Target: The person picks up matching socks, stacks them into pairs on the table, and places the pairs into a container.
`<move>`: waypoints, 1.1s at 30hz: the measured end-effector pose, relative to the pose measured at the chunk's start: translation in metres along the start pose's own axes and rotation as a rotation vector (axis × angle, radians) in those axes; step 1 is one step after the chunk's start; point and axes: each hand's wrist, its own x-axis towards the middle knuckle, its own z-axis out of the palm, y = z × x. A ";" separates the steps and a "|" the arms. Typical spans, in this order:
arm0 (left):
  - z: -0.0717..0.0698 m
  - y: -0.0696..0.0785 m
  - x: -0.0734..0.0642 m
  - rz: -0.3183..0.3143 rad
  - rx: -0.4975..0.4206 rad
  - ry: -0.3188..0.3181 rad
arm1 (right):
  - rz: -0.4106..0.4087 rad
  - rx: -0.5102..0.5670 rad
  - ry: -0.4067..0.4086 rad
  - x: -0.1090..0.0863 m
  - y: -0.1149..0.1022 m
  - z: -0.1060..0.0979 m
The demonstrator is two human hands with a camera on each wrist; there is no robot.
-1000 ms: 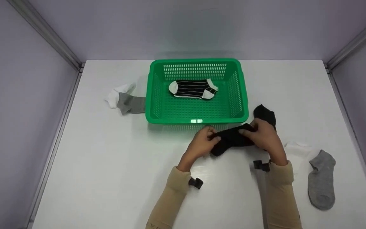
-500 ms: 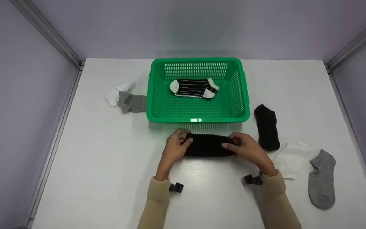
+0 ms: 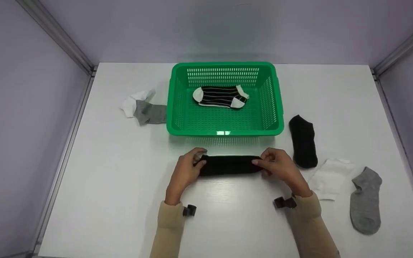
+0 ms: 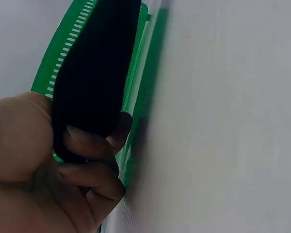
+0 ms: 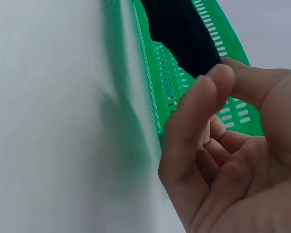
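A black sock (image 3: 231, 165) is stretched level between both hands, just in front of the green basket (image 3: 224, 133). My left hand (image 3: 186, 171) pinches its left end, thumb on the near side and fingers curled behind, as the left wrist view shows on the dark cloth (image 4: 94, 73). At the other end my right hand (image 3: 280, 167) pinches the sock between thumb and fingertips; in the right wrist view the sock (image 5: 184, 36) tapers into that pinch. A second black sock (image 3: 303, 141) lies flat to the right of the basket.
Inside the basket lie striped black socks (image 3: 219, 96) with white toes and heels. A white sock (image 3: 332, 179) and a grey sock (image 3: 366, 201) lie at the right. Left of the basket, a grey sock (image 3: 151, 113) overlaps a white sock (image 3: 134, 102).
Both hands have carried the black sock leftward from beside the other black sock, which stays on the table. The held sock has gone from slanted to level and is pulled straight.
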 end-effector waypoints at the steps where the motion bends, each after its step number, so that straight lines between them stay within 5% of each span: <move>1: 0.001 0.001 0.000 0.002 0.016 0.001 | 0.001 0.015 -0.010 -0.001 0.001 0.001; 6: 0.007 0.007 0.004 -0.007 0.054 0.030 | -0.015 0.035 -0.016 -0.001 0.000 0.011; 9: 0.005 0.007 0.006 -0.024 0.004 0.042 | -0.027 0.049 -0.012 0.000 -0.001 0.011; 15: -0.007 0.001 0.006 -0.054 -0.077 0.098 | -0.017 0.411 -0.040 0.000 0.002 0.006; 18: -0.009 0.000 0.006 -0.059 -0.079 0.097 | -0.009 0.472 -0.041 -0.002 0.004 0.006; 24: 0.001 0.004 0.004 -0.047 -0.025 0.053 | 0.000 0.248 -0.050 -0.004 0.001 0.010; 30: 0.006 0.016 -0.003 -0.040 0.089 0.200 | -0.100 -0.082 0.125 -0.012 -0.009 0.013; 33: 0.008 0.024 -0.004 0.011 0.075 0.207 | -0.187 -0.222 0.170 -0.015 -0.017 0.019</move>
